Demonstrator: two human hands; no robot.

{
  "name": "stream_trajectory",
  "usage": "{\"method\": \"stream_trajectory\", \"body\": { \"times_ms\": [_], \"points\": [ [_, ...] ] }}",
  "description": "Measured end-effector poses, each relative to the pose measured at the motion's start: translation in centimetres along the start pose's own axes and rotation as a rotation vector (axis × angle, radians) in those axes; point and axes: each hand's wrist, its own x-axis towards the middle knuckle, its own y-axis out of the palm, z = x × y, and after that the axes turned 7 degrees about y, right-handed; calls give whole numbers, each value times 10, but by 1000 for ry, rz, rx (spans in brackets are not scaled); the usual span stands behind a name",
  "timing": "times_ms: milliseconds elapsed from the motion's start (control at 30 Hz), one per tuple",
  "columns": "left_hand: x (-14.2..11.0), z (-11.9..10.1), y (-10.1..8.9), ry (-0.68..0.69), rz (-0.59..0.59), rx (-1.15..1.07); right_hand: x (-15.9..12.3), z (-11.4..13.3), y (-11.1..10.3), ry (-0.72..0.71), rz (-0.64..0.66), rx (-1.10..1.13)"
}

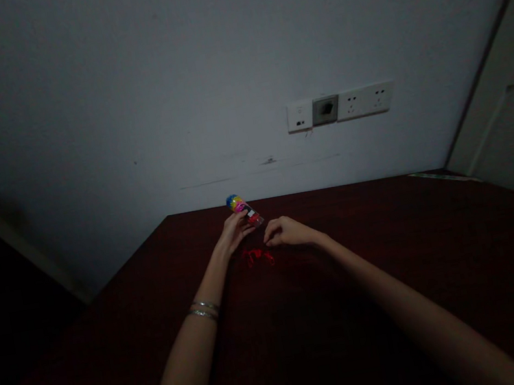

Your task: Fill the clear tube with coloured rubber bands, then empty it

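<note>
My left hand (236, 230) is closed around a clear plastic tube (246, 211) packed with blue, yellow, pink and red contents. The tube tilts, its red-filled end down to the right toward my other hand. Just right of that end is my right hand (288, 231), fingers curled together in a pinch; whatever may be between them is too small to make out. Below both hands, a loose scatter of thin red loops (258, 256), looking like rubber bands, lies on the dark red tabletop (353, 294).
A pale wall (199, 84) rises behind the table's far edge, with a row of sockets (341, 107) on it. At the right stands a white panelled door (513, 103). A flat pale strip (444, 176) lies at the table's far right edge.
</note>
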Motion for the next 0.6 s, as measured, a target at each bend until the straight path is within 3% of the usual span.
{"method": "stream_trajectory", "body": {
  "times_ms": [267,467,600],
  "points": [
    [5,2,-1,-11,-135,-69,4,-6,3,45,-149,250],
    [4,4,0,-69,-111,-123,0,10,1,22,-156,94],
    [3,5,2,-91,-78,-145,-2,18,3,31,-88,15]
  ]
}}
